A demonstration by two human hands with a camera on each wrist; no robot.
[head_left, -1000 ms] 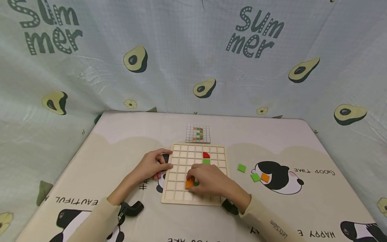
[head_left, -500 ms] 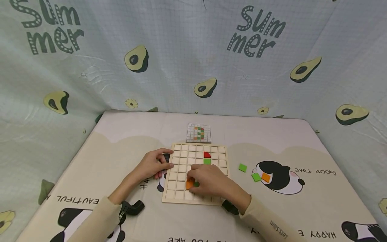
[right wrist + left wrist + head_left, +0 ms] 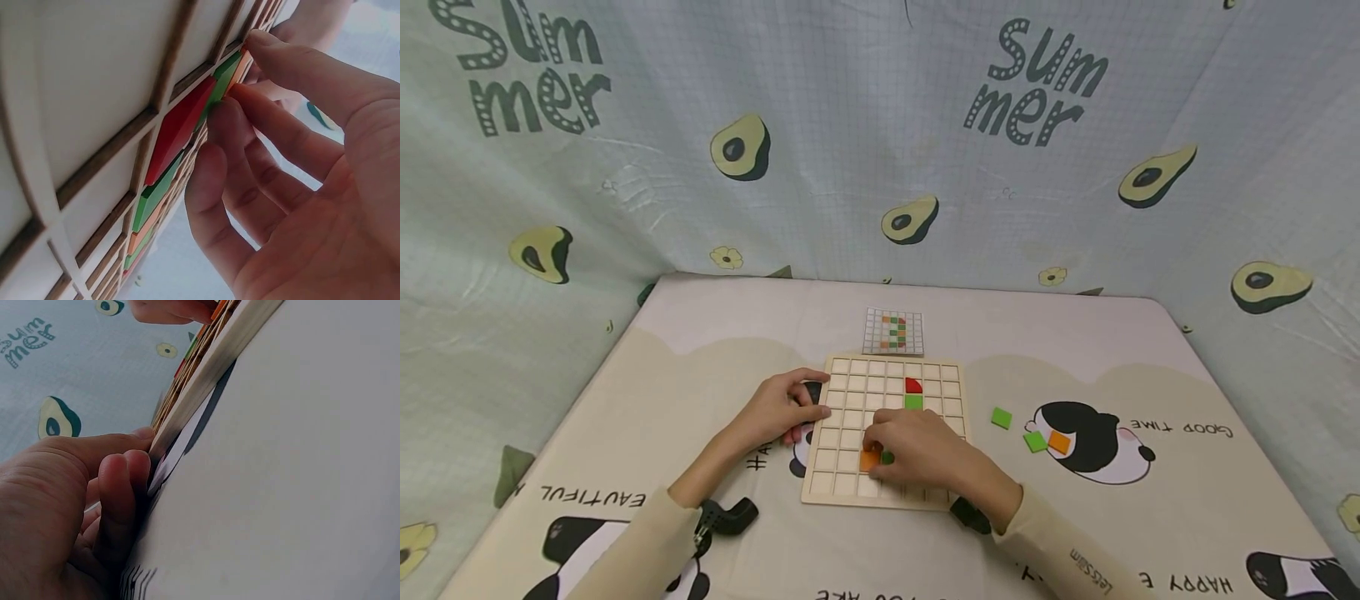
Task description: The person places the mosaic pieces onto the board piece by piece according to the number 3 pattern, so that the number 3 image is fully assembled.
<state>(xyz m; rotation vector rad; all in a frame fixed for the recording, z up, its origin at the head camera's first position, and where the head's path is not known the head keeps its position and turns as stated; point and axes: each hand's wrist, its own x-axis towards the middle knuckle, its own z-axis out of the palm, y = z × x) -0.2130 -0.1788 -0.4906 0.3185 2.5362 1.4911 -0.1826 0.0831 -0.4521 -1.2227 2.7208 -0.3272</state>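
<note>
A wooden grid board (image 3: 841, 483) lies on the table. My right hand (image 3: 917, 447) is over its lower middle, thumb and finger pinching an orange square tile (image 3: 869, 461) at a cell. Beside that tile sits a green tile (image 3: 219, 90), then a red tile (image 3: 178, 134), seen in the right wrist view. Farther up the board are a red quarter-round tile (image 3: 913, 386) and a green square (image 3: 913, 402); my hand hides the cells below them. With index finger and thumb extended, my left hand (image 3: 778, 407) touches the board's left edge, its other fingers bent beside the edge.
Behind the board lies a printed pattern card (image 3: 892, 332). To the right are loose tiles: a green square (image 3: 1002, 417), another green square (image 3: 1035, 442) and an orange square (image 3: 1059, 442). A patterned curtain (image 3: 820, 167) hangs beyond the table's far edge.
</note>
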